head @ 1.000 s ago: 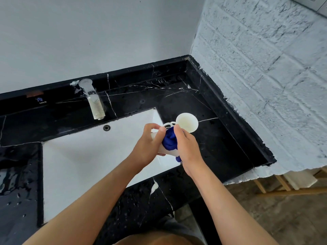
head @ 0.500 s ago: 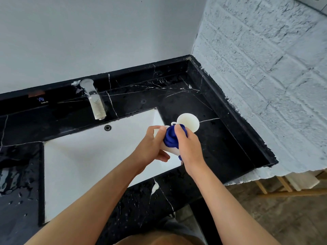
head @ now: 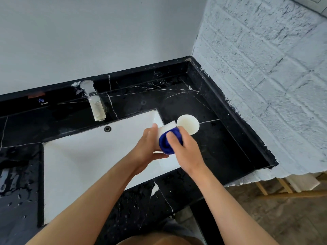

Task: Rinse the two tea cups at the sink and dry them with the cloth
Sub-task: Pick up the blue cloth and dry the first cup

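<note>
My left hand point(head: 148, 145) grips a white tea cup point(head: 165, 129) over the right end of the white sink point(head: 85, 161). My right hand point(head: 184, 147) presses a blue cloth point(head: 166, 142) into the mouth of that cup, so most of the cup is hidden by fingers and cloth. A second white cup point(head: 188, 123) stands upright on the black counter point(head: 221, 147) just behind my hands, its open top showing.
A chrome tap point(head: 94, 101) stands at the back of the sink, no water running. An overflow hole point(head: 107, 128) sits below it. A painted brick wall point(head: 265, 85) borders the counter on the right. Water drops lie on the counter at the left point(head: 16, 183).
The cup has turned in my left hand and the cloth has shifted with my right hand, now covering the cup's mouth. The cup on the counter stayed put.
</note>
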